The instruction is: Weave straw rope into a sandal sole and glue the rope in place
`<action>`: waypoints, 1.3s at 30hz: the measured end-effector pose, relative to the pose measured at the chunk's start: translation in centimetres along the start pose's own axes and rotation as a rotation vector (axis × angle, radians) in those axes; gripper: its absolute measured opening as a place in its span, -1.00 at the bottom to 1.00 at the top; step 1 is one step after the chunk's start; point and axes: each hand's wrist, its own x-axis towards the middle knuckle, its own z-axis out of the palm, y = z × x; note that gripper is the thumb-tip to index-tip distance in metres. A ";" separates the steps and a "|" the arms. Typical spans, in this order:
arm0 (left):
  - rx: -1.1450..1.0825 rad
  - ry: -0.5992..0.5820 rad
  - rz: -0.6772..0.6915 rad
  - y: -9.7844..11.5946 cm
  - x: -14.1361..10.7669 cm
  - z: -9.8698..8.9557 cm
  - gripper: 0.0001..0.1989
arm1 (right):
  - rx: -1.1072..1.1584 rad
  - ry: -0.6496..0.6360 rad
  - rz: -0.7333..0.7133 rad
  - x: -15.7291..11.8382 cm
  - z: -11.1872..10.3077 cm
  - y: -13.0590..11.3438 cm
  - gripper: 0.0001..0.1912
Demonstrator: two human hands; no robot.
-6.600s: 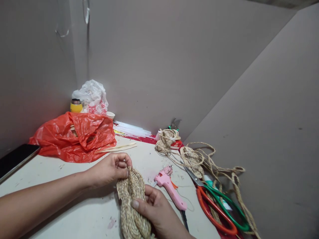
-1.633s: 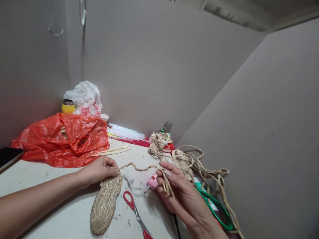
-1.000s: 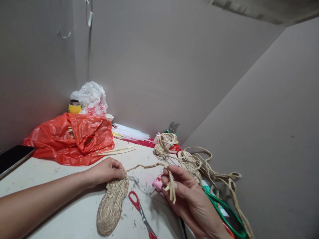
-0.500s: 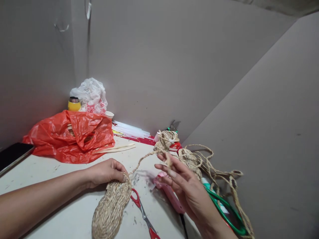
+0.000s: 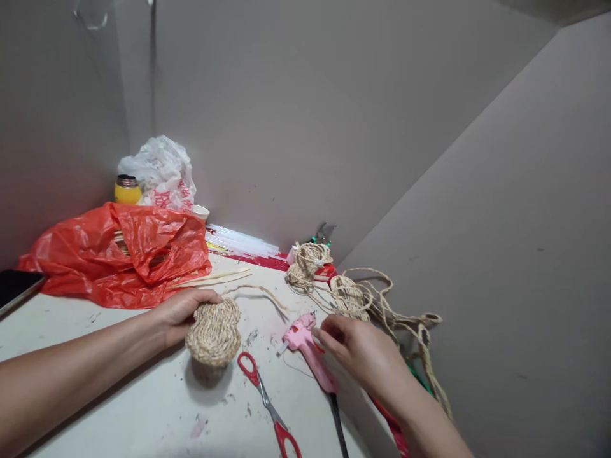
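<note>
My left hand grips the upper end of a woven straw sole-shaped piece, which is tilted above the table. From its top a loose braided cord curves to the right. My right hand is beside a pink glue gun lying on the table; its fingers are bent and apart, with nothing visible between them. Red-handled scissors lie between the woven piece and the glue gun.
A red plastic bag and a phone lie at the left. Behind are a yellow jar, a white bag, a paper cup and glue sticks. Coiled cords sit at the right.
My right hand has let go of the cord and moved down to the glue gun. My left hand has tilted the woven piece up. The view has shifted slightly.
</note>
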 end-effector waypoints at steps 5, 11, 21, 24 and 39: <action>-0.014 0.033 0.179 0.1 0.3 -0.2 -0.92 | -0.116 -0.111 -0.056 -0.5 0.8 0.0 -0.84; 0.076 -0.064 0.203 -0.2 -0.2 0.0 -0.85 | -0.120 -0.140 -0.064 -0.9 2.7 0.0 -0.82; 0.148 -0.121 0.178 -0.9 -0.3 0.3 -0.77 | 0.920 0.062 0.230 -3.3 -0.6 1.4 -0.62; 0.203 -0.115 0.155 -1.1 -0.6 0.7 -0.76 | 1.351 0.229 0.281 -4.5 -1.8 0.3 -0.59; 0.353 -0.156 0.135 -2.9 -1.4 2.3 -0.84 | 1.384 -0.206 0.134 -1.5 5.5 -7.6 -0.69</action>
